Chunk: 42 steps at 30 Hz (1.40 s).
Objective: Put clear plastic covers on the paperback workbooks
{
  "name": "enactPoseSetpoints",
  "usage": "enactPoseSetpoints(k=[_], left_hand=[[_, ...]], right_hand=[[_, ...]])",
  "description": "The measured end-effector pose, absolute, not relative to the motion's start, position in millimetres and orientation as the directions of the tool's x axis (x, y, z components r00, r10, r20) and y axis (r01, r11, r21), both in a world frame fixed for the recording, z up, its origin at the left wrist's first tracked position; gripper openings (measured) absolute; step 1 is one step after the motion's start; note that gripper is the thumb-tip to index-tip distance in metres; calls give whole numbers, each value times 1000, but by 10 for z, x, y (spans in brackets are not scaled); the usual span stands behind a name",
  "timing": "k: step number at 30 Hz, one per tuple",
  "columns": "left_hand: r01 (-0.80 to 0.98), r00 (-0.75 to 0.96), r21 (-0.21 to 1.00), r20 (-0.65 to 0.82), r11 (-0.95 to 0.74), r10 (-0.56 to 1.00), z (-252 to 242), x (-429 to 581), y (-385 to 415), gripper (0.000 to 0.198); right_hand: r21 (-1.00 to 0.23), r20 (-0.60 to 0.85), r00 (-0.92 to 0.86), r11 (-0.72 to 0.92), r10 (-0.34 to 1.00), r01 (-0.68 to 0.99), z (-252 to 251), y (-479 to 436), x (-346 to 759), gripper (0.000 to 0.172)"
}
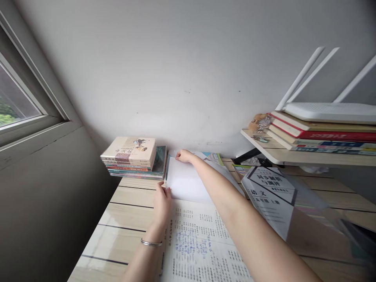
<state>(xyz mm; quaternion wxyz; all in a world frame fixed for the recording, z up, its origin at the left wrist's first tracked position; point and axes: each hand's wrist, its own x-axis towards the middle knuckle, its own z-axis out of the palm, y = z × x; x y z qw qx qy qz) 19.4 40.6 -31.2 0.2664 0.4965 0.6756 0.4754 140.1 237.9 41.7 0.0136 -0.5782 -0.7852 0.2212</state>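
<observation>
My left hand [162, 199], with a thin bracelet on its wrist, pinches the near left corner of a blank white sheet [188, 182] that lies on the wooden desk [129, 219]. Reaching across the desk, my right hand [184, 156] grips the far left corner of that sheet close to the wall, fingers curled. Under my arms a printed worksheet [199, 243] with blue handwriting lies nearer to me. A stack of books [132, 157] stands just left of the white sheet.
Printed booklets with black headings [272, 194] lie at the right. A raised shelf [293, 156] at the right carries books and a white router with antennas [329, 111]. A window [14, 102] is at the left and a grey wall behind.
</observation>
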Motion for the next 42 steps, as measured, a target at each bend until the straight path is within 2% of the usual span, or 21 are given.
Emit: enactPoseSetpoints(k=[2, 7, 11, 13, 15, 16, 18, 21, 24, 27, 30, 37, 42], left_hand=[[412, -385, 909, 115, 59, 916, -309, 196, 402, 26], [407, -388, 912, 119, 54, 914, -303, 194, 405, 23], [437, -374, 899, 146, 35, 916, -288, 144, 419, 23], [557, -383, 829, 206, 47, 900, -231, 134, 388, 26], [734, -363, 675, 298, 74, 883, -134, 183, 308, 29], [812, -317, 580, 345, 65, 883, -78, 240, 251, 30], [905, -109, 420, 391, -71, 914, 29, 427, 118, 29], [852, 333, 322, 277, -413, 901, 125, 837, -71, 27], [625, 705, 322, 157, -711, 691, 127, 1235, -182, 39], [462, 853, 354, 74, -813, 517, 81, 1466, -208, 55], [461, 862, 376, 23, -804, 506, 26, 1521, -189, 62], [476, 845, 400, 41, -784, 533, -31, 1448, -168, 67], [490, 840, 433, -2, -757, 543, 50, 1466, -159, 71]], right_hand=[[-373, -211, -327, 233, 921, 898, 402, 2369, 1370, 30], [-435, -95, -313, 243, 945, 867, 396, 2358, 1425, 15], [-468, 16, -236, 216, 972, 857, 487, 2347, 1954, 18], [-469, 50, -169, 173, 984, 866, 523, 2306, 2384, 20], [-461, 52, -109, 121, 993, 879, 524, 2239, 2829, 20], [-453, 46, -87, 98, 995, 886, 511, 2200, 3029, 20], [-438, 26, -59, 64, 998, 897, 466, 2127, 3338, 19], [-423, -2, -57, 50, 998, 905, 380, 2057, 3548, 20], [-418, -28, -92, 72, 995, 906, 321, 2048, 3540, 23], [-411, -61, -143, 106, 988, 905, 312, 2086, 3470, 23], [-391, -102, -187, 133, 977, 911, 332, 2159, 3427, 19], [-346, -211, -266, 183, 941, 920, 370, 2313, 3447, 12], [-343, -228, -289, 201, 930, 918, 363, 2333, 3497, 12]])
